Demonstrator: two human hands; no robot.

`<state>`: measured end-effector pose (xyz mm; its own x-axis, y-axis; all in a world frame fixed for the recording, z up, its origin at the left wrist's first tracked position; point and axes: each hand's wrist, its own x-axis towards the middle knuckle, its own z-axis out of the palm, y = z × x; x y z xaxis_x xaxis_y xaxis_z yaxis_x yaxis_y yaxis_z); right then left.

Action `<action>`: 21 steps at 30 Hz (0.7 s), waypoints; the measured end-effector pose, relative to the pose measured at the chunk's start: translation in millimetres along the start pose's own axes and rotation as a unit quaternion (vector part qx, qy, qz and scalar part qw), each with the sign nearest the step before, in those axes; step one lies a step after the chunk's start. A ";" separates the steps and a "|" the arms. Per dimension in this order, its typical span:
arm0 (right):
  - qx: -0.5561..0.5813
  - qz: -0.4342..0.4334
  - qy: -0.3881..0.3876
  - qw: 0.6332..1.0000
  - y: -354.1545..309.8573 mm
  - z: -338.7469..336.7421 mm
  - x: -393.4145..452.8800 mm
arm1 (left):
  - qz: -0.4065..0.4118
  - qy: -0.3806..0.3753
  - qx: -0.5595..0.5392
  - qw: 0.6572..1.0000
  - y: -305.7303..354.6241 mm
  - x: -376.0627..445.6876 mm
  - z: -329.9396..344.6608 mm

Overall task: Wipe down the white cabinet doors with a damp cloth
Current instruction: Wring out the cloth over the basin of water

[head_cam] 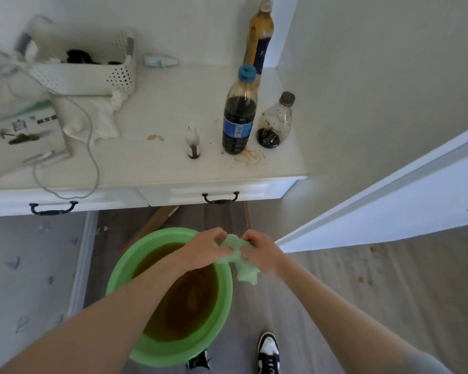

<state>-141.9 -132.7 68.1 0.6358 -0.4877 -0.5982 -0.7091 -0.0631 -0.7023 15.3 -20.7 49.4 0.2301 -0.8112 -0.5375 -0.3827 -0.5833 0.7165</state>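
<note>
Both hands are closed around the pale green cloth [237,255] above the right rim of the green basin [125,268] of brown water — the left hand [206,248] clutching its upper bunch, the right hand [260,249] pinching it from the other side. The cloth's long axis runs downward and slightly right, its loose tail hanging just outside the rim — the open white cabinet door [389,201] stands to the right.
</note>
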 end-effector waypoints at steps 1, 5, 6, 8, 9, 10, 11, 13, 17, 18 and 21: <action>0.030 -0.008 0.001 1.000 -13.2 -12.1 -12.3 | 0.008 0.001 -0.008 1.000 16.3 -6.7 -10.7; 0.135 -0.050 0.010 0.989 -72.0 -77.2 -78.5 | 0.054 0.015 -0.070 0.996 109.0 -47.8 -52.1; 0.152 -0.059 0.014 0.987 -84.4 -94.8 -96.8 | 0.066 0.028 -0.089 0.993 132.6 -59.0 -59.6; 0.177 -0.089 0.015 0.980 -104.9 -128.7 -133.2 | 0.094 0.049 -0.102 0.989 179.8 -80.8 -70.2; 0.186 -0.111 0.018 0.976 -113.8 -145.8 -151.0 | 0.110 0.053 -0.101 0.987 204.0 -90.7 -74.8; 0.188 -0.129 0.023 0.973 -121.4 -161.1 -168.6 | 0.127 0.055 -0.095 0.986 226.5 -100.0 -77.6; 0.186 -0.158 0.033 0.969 -128.2 -181.6 -193.3 | 0.152 0.058 -0.080 0.983 258.3 -113.8 -76.8; 0.177 -0.199 0.052 0.962 -139.0 -211.8 -229.7 | 0.182 0.060 -0.052 0.980 306.6 -137.4 -77.4; 0.180 -0.260 0.121 0.941 -133.7 -278.3 -320.1 | 0.249 0.103 -0.017 0.963 410.7 -178.6 -45.7; 0.188 -0.273 0.146 0.932 -126.6 -300.8 -347.2 | 0.277 0.123 0.014 0.953 446.4 -185.8 -31.0; 0.253 -0.285 0.204 0.902 -109.1 -359.4 -410.8 | 0.348 0.179 0.074 0.917 540.8 -205.8 10.7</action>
<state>-435.3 -238.4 529.2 0.6152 -0.7875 0.0360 -0.0068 -0.0509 -0.9987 -248.5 -168.7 542.7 0.1526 -0.9619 0.2268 -0.6592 0.0719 0.7485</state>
